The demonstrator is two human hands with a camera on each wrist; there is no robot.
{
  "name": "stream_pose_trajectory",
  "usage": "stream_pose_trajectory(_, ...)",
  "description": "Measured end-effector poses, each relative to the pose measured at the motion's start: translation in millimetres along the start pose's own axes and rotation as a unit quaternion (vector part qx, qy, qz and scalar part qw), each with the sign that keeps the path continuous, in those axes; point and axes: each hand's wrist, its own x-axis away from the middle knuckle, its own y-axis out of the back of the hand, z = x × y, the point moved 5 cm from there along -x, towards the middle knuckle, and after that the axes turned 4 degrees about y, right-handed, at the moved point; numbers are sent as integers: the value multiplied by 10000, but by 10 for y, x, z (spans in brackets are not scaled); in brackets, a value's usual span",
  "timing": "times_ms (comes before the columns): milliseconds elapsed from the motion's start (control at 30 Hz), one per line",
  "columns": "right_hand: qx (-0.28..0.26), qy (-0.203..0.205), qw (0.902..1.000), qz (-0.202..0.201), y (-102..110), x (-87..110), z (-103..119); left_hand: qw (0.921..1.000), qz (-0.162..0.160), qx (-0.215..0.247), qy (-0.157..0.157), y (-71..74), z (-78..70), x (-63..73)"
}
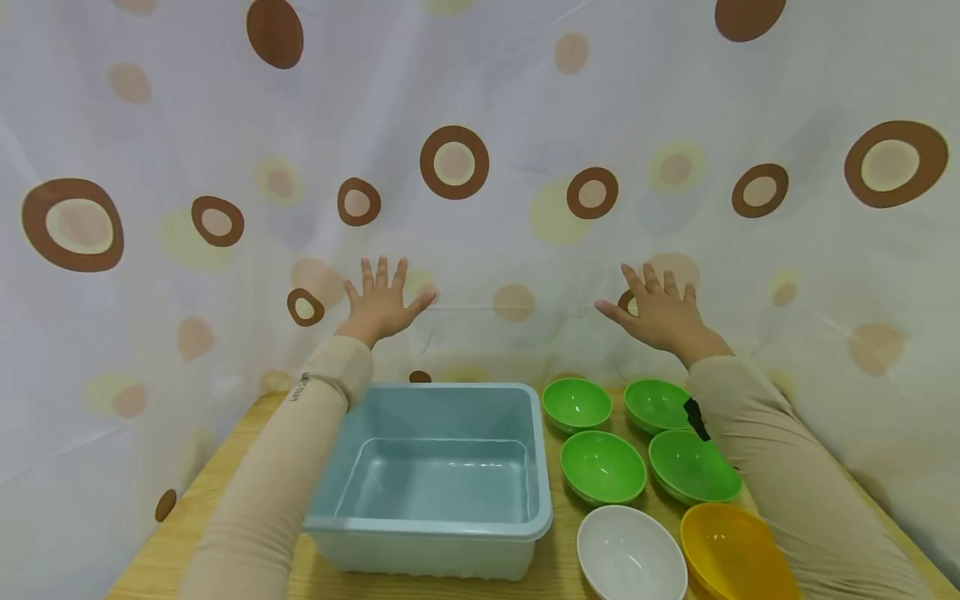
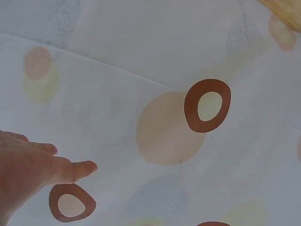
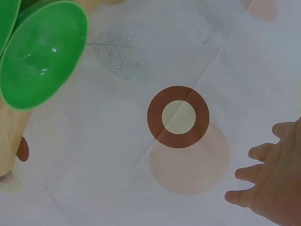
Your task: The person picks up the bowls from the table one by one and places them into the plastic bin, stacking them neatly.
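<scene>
My left hand point(image 1: 381, 310) is raised past the far edge of a light blue plastic basin point(image 1: 431, 527), its fingers spread and holding nothing. On the other side my right hand point(image 1: 660, 317) is held up too, fingers apart, beyond the green bowls. Inside, the basin shows only its bare floor. To its right stand several green bowls point(image 1: 602, 467), a white bowl point(image 1: 632, 552) and a yellow bowl point(image 1: 735, 550), partly covered by the right sleeve. In the right wrist view, a green bowl point(image 3: 44, 54) appears at the upper left, away from the right hand point(image 3: 277, 174).
A wooden table point(image 1: 187, 492) carries the basin and bowls. Behind and around it hangs a pale curtain point(image 1: 480, 267) with brown rings and beige spots. Some bowls sit close together, and the white bowl is near the front.
</scene>
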Motion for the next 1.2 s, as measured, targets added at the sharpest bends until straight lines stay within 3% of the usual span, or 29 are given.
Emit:
stream_pose_trajectory(700,44,134,9998,-144,88,49,54,9999,133,-47,-43,86,19,51)
stream_pose_trajectory(1200,214,412,9984,-335,115,120,130,9987,493,158,-6,84,40,105)
